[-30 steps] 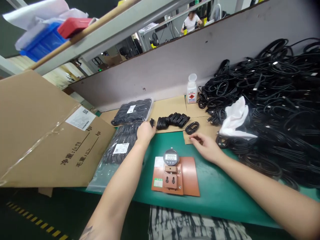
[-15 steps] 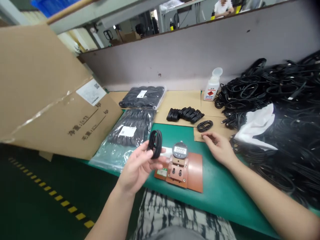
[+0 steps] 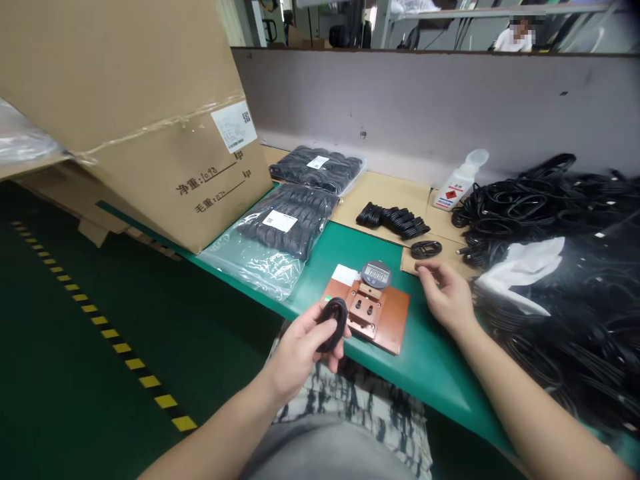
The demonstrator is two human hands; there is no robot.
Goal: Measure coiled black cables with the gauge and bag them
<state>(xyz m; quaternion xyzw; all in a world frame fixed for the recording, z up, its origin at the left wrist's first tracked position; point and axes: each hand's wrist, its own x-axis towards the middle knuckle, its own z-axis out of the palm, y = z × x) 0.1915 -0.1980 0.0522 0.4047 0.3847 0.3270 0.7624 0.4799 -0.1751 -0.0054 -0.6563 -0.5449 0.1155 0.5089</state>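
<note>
My left hand point(image 3: 305, 343) grips a coiled black cable point(image 3: 334, 325) near the front edge of the green table. Just right of it, a round digital gauge point(image 3: 376, 274) is mounted on a brown fixture plate point(image 3: 393, 320). My right hand point(image 3: 447, 293) is at the cardboard edge, thumb and fingertips together; whether something small is between them is too small to tell. A single coiled cable point(image 3: 425, 249) lies just beyond those fingertips. Behind it is a row of bundled black cables point(image 3: 393, 220) on cardboard.
A large cardboard box point(image 3: 170, 167) and two clear bags of cables point(image 3: 285, 220) stand left. At right are a cable heap point(image 3: 550, 193), a white cloth point(image 3: 530, 267) and a white bottle point(image 3: 457, 187). A person point(image 3: 516, 39) is beyond the partition.
The view has turned left and down. My left hand has lowered the coiled cable toward the table's front edge, tilting it. My right hand stays beside the single coil.
</note>
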